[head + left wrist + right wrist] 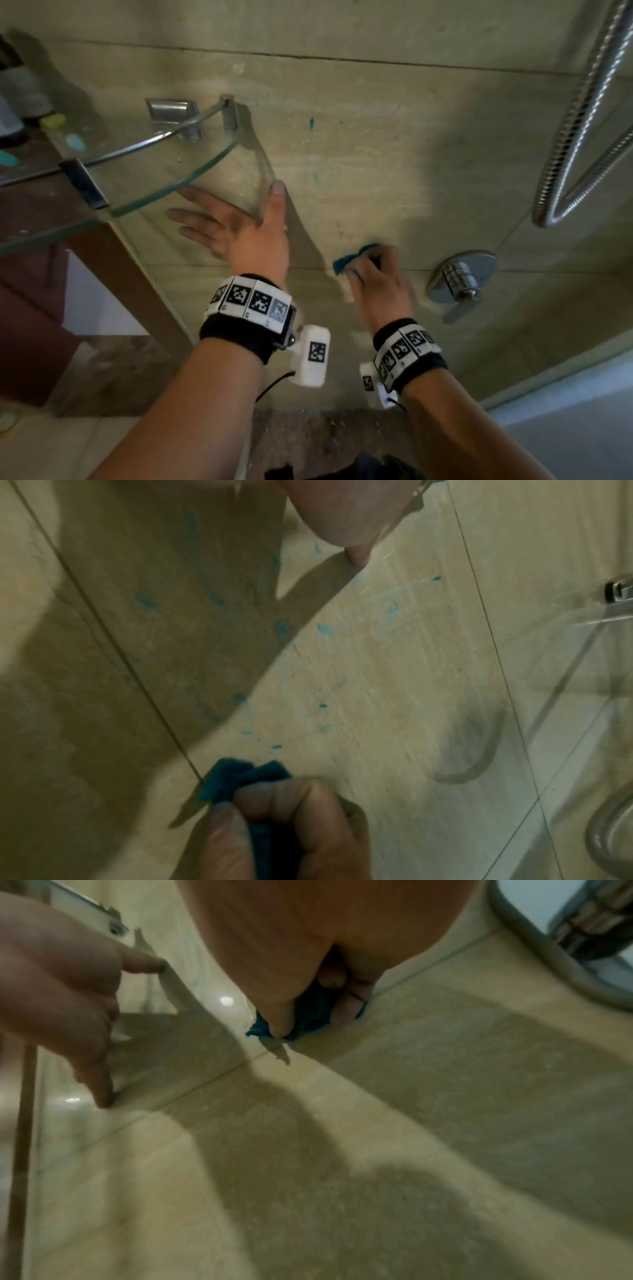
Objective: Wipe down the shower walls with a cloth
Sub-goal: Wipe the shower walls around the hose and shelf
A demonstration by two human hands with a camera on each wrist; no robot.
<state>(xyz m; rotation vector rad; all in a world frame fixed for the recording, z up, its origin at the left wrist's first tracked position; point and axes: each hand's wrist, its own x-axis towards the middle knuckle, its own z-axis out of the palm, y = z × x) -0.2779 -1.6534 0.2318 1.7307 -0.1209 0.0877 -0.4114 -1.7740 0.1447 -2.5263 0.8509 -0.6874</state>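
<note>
- Shower wall (pixel 394 154) fills most of the frame; teal smears (pixel 312 123) run down its centre.
- My left hand (pixel 239 229), fingers spread flat, braces me below the glass shelf (pixel 191 178).
- My right hand (pixel 380 284) bunches the teal cloth (pixel 349 260) against the tile, lower centre, for scrubbing pressure.

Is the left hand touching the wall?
Touching. In the right wrist view the left hand's fingertips press on the wall, meeting their shadows; the head view agrees.
</note>
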